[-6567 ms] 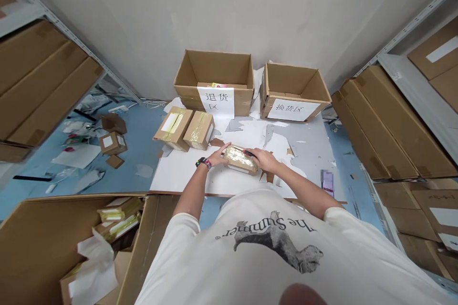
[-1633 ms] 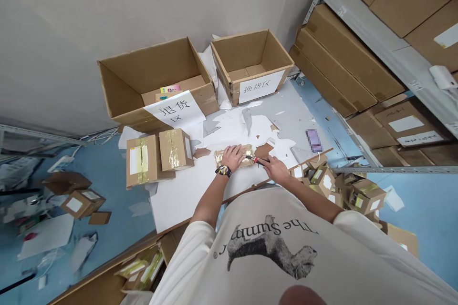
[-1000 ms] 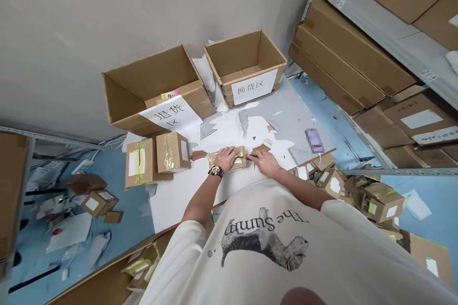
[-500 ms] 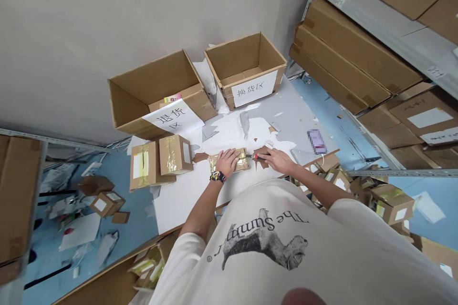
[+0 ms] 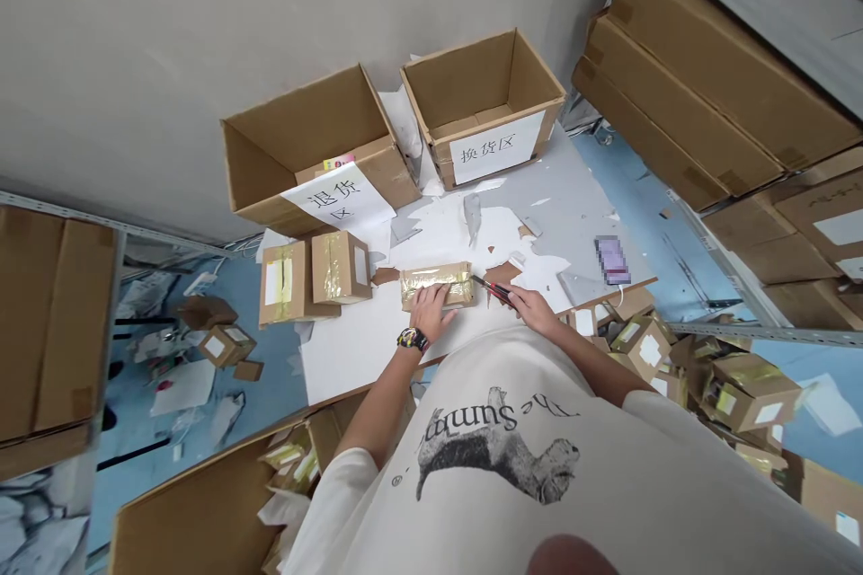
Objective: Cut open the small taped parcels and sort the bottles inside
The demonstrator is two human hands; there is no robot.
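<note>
One gold-taped cardboard parcel [image 5: 437,285] is lying flat on a white table [image 5: 357,368] with a torn, peeling paper surface, and is pressed by the left hand [image 5: 429,311], the palm laid open on its near edge with the fingers spread, not closed. A slim red-and-black utility knife [image 5: 494,289] is gripped tightly in the right hand [image 5: 536,310], its tip just beside the parcel's right end. Two taped cartons [image 5: 341,267] are set just left of the parcel. Behind them stand two open corrugated boxes: the left box [image 5: 289,144], with a paper sign [image 5: 337,195] reading 退货区, holds a small coloured card [image 5: 338,162]; the right box [image 5: 482,90] carries a paper sign [image 5: 495,148] reading 换货区.
</note>
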